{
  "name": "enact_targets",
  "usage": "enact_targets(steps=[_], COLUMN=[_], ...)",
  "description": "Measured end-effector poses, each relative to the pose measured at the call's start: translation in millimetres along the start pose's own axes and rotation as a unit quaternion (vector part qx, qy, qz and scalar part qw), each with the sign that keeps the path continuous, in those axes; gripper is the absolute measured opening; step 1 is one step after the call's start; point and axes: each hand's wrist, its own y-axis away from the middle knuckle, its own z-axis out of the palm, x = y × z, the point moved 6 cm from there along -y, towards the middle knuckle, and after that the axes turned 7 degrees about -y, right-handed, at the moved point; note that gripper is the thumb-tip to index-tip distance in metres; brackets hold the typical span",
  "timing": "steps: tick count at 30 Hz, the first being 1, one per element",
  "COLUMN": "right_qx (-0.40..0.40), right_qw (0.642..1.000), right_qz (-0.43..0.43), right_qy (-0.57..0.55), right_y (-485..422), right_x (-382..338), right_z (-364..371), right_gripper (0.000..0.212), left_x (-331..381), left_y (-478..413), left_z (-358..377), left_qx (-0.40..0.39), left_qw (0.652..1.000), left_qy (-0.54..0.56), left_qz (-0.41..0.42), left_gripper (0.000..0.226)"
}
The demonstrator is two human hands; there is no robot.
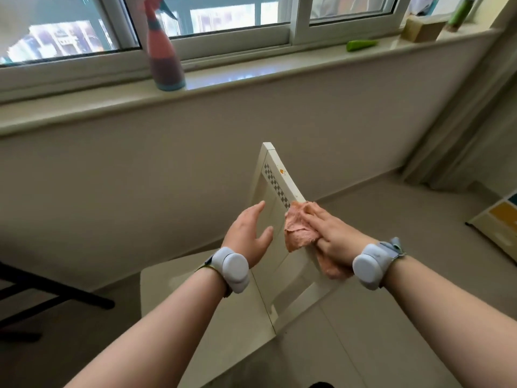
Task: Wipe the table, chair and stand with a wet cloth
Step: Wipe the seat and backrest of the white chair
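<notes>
A cream-white chair (275,175) stands below me, its backrest rising toward the wall and its seat (179,289) lower left. A crumpled pink cloth (298,231) lies over the backrest's right edge. My right hand (333,236) presses on the cloth with fingers laid flat over it, part of the cloth hanging under my palm. My left hand (249,233) rests with straight fingers against the front face of the backrest, to the left of the cloth. Both wrists wear grey bands.
A pink and teal spray bottle (165,54) stands on the windowsill (84,105). A green object (361,45) and a tan box (422,29) lie farther right on the sill. Black stand legs (56,289) cross the floor at left. A coloured panel (500,219) leans at right.
</notes>
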Motion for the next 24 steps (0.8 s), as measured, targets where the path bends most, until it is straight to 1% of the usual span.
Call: enact_targets(steps=[2, 5, 8, 10, 12, 14, 16, 19, 20, 21, 24], right_qx=[-0.010, 0.010, 0.007, -0.010, -0.022, -0.025, -0.008, -0.001, -0.005, -0.011, -0.009], right_qw=[1.000, 0.997, 0.986, 0.972, 0.952, 0.941, 0.941, 0.960, 0.961, 0.956, 0.931], right_qz=[-0.005, -0.025, -0.095, -0.150, -0.223, -0.283, -0.313, -0.272, -0.268, -0.281, -0.347], right_qy=[-0.021, -0.067, -0.134, -0.181, -0.206, -0.185, -0.127, -0.065, -0.068, -0.080, -0.110], right_y=[-32, -75, -79, -59, -39, -38, -61, -111, -119, -119, -77], right_x=[-5, -9, -6, 2, 9, 11, 10, 9, 7, 4, 8], right_z=[-7, -20, -24, -23, -22, -25, -28, -35, -38, -36, -26], right_gripper=[0.066, 0.065, 0.059, 0.053, 0.056, 0.062, 0.060, 0.060, 0.059, 0.056, 0.050], left_x=[1, 10, 17, 15, 15, 18, 24, 31, 31, 30, 23], left_y=[-8, -21, -31, -34, -36, -38, -36, -28, -24, -19, -8], left_z=[4, 12, 19, 24, 29, 33, 34, 35, 35, 34, 32], left_qx=[0.001, 0.009, 0.047, 0.061, 0.078, 0.106, 0.135, 0.149, 0.153, 0.156, 0.167], left_qw=[0.999, 0.996, 0.985, 0.976, 0.963, 0.949, 0.936, 0.931, 0.930, 0.927, 0.922], left_qy=[0.012, 0.048, 0.093, 0.102, 0.117, 0.137, 0.155, 0.162, 0.160, 0.156, 0.149], left_qz=[-0.030, -0.080, -0.137, -0.183, -0.229, -0.264, -0.286, -0.289, -0.293, -0.304, -0.316], left_gripper=[0.060, 0.060, 0.055, 0.060, 0.063, 0.061, 0.059, 0.059, 0.057, 0.057, 0.056])
